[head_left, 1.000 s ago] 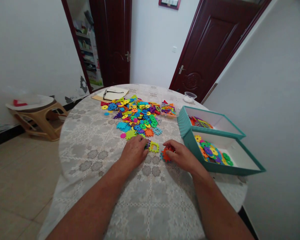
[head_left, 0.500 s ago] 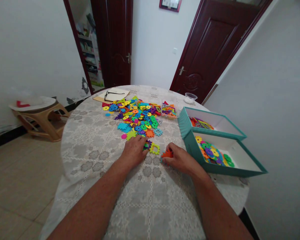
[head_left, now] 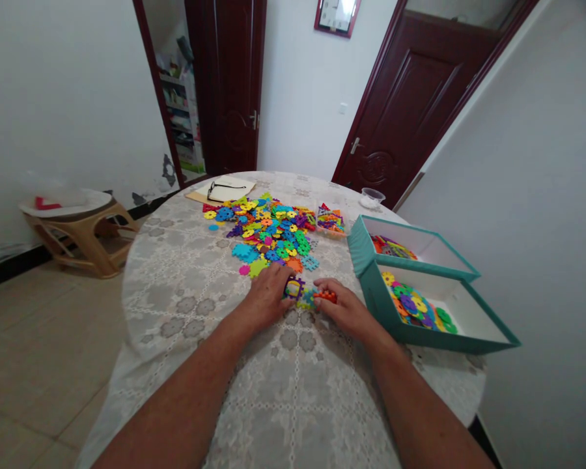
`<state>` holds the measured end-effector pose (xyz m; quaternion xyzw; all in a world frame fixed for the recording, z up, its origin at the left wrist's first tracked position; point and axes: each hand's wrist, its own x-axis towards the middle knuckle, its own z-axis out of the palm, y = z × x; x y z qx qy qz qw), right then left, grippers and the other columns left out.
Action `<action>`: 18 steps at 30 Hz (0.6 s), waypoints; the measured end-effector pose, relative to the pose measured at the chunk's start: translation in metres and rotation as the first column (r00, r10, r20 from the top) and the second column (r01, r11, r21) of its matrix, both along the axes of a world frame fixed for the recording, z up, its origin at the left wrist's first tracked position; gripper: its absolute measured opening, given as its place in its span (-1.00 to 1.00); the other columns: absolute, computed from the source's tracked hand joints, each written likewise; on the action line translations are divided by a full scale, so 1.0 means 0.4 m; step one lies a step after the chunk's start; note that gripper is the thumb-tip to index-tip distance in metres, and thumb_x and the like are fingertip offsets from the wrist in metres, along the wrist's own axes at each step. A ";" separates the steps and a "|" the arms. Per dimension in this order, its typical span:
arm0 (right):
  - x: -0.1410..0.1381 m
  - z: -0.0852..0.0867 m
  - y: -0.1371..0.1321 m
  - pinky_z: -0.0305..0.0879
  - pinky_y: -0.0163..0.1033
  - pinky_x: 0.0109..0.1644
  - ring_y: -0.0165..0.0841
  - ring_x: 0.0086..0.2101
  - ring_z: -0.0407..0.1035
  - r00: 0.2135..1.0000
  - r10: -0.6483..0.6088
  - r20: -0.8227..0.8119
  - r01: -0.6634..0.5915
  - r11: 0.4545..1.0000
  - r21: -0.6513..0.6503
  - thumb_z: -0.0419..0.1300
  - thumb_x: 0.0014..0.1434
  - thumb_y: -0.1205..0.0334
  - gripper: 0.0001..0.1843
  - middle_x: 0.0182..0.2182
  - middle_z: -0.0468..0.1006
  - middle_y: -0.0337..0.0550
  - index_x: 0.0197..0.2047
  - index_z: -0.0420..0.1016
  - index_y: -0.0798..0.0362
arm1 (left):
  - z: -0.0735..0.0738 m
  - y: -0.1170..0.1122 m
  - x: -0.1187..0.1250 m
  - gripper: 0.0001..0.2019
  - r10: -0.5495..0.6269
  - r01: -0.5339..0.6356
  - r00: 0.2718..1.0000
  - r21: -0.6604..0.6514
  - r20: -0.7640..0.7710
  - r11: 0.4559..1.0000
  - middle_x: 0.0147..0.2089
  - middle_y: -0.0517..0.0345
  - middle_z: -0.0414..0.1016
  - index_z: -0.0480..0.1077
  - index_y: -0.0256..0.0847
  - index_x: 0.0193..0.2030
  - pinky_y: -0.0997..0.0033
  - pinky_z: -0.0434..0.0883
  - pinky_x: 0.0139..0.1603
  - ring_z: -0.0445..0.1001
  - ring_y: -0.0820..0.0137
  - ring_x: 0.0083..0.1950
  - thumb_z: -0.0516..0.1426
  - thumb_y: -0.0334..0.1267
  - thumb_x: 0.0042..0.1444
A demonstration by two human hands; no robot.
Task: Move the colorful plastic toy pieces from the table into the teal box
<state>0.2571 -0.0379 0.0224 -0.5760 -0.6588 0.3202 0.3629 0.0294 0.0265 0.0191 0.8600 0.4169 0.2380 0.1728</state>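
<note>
My left hand (head_left: 269, 294) grips a purple square-frame building piece (head_left: 300, 288) between thumb and fingers, just above the tablecloth. Yellow-green and light-blue toothed pieces (head_left: 307, 299) sit between the two hands, touching or joined to the purple one; I cannot tell which. My right hand (head_left: 340, 301) pinches an orange toothed piece (head_left: 326, 296) and holds it against the light-blue one. Just beyond my hands spreads a pile of colourful plastic interlocking pieces (head_left: 273, 228), with a lime piece (head_left: 258, 268) near my left fingers.
A teal two-part box (head_left: 437, 335) with more pieces stands at the right. Behind it are a small clear tray (head_left: 331, 220) of strips and a clear plastic bowl (head_left: 372, 195). Eyeglasses (head_left: 227, 187) lie on paper at the back left. A wooden stool (head_left: 85, 234) stands left of the table.
My right hand has moved left with the orange piece, bringing it up against the pieces in my left hand. Those pieces are now tilted, and the view has shifted slightly upward.
</note>
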 end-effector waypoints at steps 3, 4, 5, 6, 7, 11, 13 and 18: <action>-0.004 -0.003 -0.002 0.33 -0.06 0.11 -0.19 0.02 0.42 0.998 0.045 -0.035 -0.046 0.999 -0.025 0.26 0.22 0.05 -0.77 0.10 0.53 -0.05 -0.11 0.53 -0.03 | -0.005 0.003 0.002 -0.52 -0.041 0.039 0.996 0.030 0.078 0.999 0.17 0.02 0.39 0.34 -0.08 0.15 0.15 0.35 0.21 0.37 0.17 0.19 0.25 -0.41 0.07; -0.005 -0.004 -0.002 0.34 -0.06 0.09 -0.19 0.01 0.43 0.998 0.058 -0.040 -0.059 0.998 -0.028 0.26 0.23 0.05 -0.79 0.12 0.53 -0.04 -0.15 0.52 -0.03 | -0.008 0.005 0.001 -0.52 -0.050 0.047 0.994 0.033 0.095 0.998 0.17 0.02 0.39 0.34 -0.08 0.15 0.15 0.35 0.22 0.37 0.18 0.19 0.24 -0.42 0.07; -0.006 -0.004 -0.002 0.35 -0.07 0.07 -0.20 0.00 0.43 0.997 0.065 -0.038 -0.066 0.998 -0.018 0.27 0.22 0.05 -0.80 0.12 0.53 -0.04 -0.18 0.52 -0.02 | -0.011 0.007 0.001 -0.53 -0.057 0.053 0.993 0.034 0.107 0.998 0.16 0.02 0.39 0.34 -0.08 0.15 0.14 0.35 0.22 0.37 0.18 0.19 0.23 -0.42 0.08; -0.007 -0.005 -0.002 0.35 -0.09 0.04 -0.21 -0.03 0.44 0.997 0.066 -0.030 -0.066 0.998 -0.007 0.27 0.22 0.05 -0.80 0.08 0.55 -0.06 -0.18 0.52 -0.02 | -0.013 0.008 0.000 -0.53 -0.062 0.058 0.991 0.034 0.115 0.998 0.15 0.02 0.39 0.33 -0.08 0.15 0.14 0.36 0.23 0.37 0.18 0.19 0.22 -0.42 0.09; -0.008 -0.005 -0.001 0.36 -0.12 0.01 -0.23 -0.08 0.45 0.998 0.059 -0.022 -0.059 0.998 0.000 0.27 0.22 0.04 -0.79 0.01 0.57 -0.08 -0.17 0.52 -0.02 | -0.014 0.009 -0.001 -0.54 -0.066 0.062 0.990 0.035 0.122 0.997 0.15 0.02 0.39 0.34 -0.08 0.15 0.14 0.36 0.23 0.38 0.18 0.19 0.22 -0.41 0.10; -0.016 -0.007 0.002 0.34 -0.24 -0.25 -0.32 -0.35 0.41 0.995 -0.050 -0.080 0.048 0.998 -0.035 0.24 0.26 -0.05 -0.73 -0.36 0.53 -0.25 -0.17 0.44 -0.02 | -0.007 0.000 -0.001 -0.54 -0.097 0.088 0.981 0.064 0.169 0.994 0.17 -0.01 0.38 0.33 -0.10 0.16 0.13 0.37 0.27 0.37 0.17 0.23 0.25 -0.37 0.10; -0.027 -0.010 0.003 0.32 -0.27 -0.39 -0.33 -0.43 0.39 0.978 -0.136 -0.158 0.125 0.989 -0.077 0.23 0.27 -0.12 -0.68 -0.43 0.49 -0.28 -0.18 0.38 -0.04 | -0.002 -0.010 0.003 -0.53 -0.126 0.109 0.973 0.093 0.193 0.990 0.20 -0.03 0.39 0.31 -0.10 0.19 0.11 0.35 0.32 0.36 0.16 0.27 0.25 -0.35 0.13; -0.064 -0.009 -0.002 0.38 -0.25 -0.50 -0.27 -0.44 0.47 0.894 -0.138 -0.426 0.054 0.978 -0.203 0.10 0.31 -0.30 -0.55 -0.43 0.54 -0.25 -0.10 0.32 -0.07 | -0.006 -0.033 0.020 -0.49 -0.168 0.155 0.969 0.085 0.179 0.984 0.20 -0.03 0.45 0.29 -0.10 0.25 0.12 0.38 0.28 0.43 0.16 0.23 0.28 -0.31 0.18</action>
